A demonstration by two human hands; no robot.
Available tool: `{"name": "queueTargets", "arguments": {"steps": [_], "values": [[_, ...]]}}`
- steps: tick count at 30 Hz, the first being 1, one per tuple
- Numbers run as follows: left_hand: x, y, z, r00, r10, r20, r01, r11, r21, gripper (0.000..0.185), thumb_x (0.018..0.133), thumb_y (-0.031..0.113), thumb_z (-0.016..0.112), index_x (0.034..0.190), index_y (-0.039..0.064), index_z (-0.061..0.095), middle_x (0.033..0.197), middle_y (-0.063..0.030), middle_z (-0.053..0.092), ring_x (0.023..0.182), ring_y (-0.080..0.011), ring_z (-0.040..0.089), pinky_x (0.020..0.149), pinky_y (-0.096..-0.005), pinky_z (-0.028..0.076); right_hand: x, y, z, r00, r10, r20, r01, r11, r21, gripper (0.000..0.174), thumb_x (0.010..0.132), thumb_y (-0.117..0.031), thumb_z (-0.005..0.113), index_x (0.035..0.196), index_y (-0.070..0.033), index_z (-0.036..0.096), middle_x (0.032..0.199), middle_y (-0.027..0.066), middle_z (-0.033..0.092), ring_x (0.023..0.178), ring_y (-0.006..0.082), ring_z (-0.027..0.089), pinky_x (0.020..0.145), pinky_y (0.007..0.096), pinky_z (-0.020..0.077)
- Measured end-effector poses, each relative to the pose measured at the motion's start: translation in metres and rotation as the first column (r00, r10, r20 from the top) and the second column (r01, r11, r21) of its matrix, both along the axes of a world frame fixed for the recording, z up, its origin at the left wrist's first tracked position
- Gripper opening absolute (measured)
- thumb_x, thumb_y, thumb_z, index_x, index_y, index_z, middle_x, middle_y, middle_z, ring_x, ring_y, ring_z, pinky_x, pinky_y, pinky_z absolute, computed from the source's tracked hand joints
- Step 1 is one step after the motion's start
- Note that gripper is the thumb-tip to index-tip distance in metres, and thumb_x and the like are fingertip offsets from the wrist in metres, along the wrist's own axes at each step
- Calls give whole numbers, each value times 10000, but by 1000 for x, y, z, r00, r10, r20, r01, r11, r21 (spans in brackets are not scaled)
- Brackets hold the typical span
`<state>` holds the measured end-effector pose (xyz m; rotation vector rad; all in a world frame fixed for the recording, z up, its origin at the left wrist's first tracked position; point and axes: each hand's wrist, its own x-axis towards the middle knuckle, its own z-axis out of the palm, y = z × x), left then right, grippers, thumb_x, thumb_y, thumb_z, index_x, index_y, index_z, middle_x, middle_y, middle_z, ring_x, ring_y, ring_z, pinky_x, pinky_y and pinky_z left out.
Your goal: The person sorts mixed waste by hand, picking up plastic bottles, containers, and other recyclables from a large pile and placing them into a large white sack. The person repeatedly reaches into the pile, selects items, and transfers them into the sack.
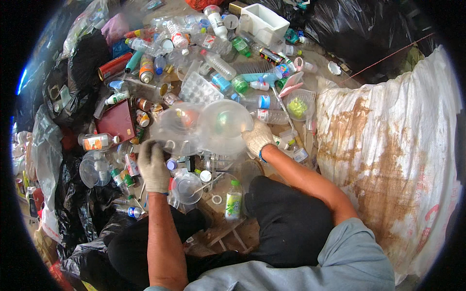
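My right hand [258, 137], in a knitted work glove, grips the right rim of a translucent plastic bowl [225, 125]. Through its cloudy wall a greenish shape shows. Against its left side is another translucent plastic container [178, 118], partly blurred. My left hand [154, 169], also gloved, hovers left of these with its fingers bent and blurred; whether it holds anything is unclear. Below and right of it lies a clear round plastic tub [187, 187]. Nearer my knees stands a green-capped drink bottle [233, 203] with a green label.
Loose bottles and cans surround the bowls, among them a red can [115, 66] and a white egg-tray-like plastic insert [200, 89]. A white foam box [264, 23] sits at the back. A stained woven sack [367, 156] bulges at right; black plastic bags [87, 69] line the left.
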<state>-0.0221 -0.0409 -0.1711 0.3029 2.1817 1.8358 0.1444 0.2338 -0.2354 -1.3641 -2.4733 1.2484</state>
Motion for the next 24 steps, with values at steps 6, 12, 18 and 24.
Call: {"name": "queueTargets", "arguments": {"steps": [6,12,18,24], "values": [[38,35,-23,993,-108,45,114,975,-188,393,1024,237,695,1292,-50,672,1186,-184,746,1064,-258,715,957,-391,574,9,3,-15,988,143,-57,-149,983,-108,448,946,-333,735,1292,-47,746,1189,266,783,1118,419,757,981,482,581],[43,50,-81,859,-233,456,270,963,-16,672,946,141,749,1548,-48,516,1426,-199,669,1251,-285,672,1054,-415,557,14,1,-31,959,283,7,-260,889,-377,646,894,-312,793,1468,-53,651,1352,258,740,1247,395,717,1073,438,559],[30,34,-132,843,-83,532,159,982,-98,565,909,10,677,1470,-20,629,1230,-116,750,1040,-222,725,886,-354,593,59,113,-95,942,-335,-20,292,845,-447,791,919,-471,826,1463,60,608,1421,273,691,1303,380,670,1095,454,520],[18,42,-131,822,-107,559,194,976,-100,533,905,34,693,1431,-34,650,1205,-104,752,1016,-203,718,874,-343,585,159,261,-189,684,-728,-40,725,685,-71,703,938,-473,768,1385,64,684,1281,269,753,1125,404,728,988,482,549]]}}
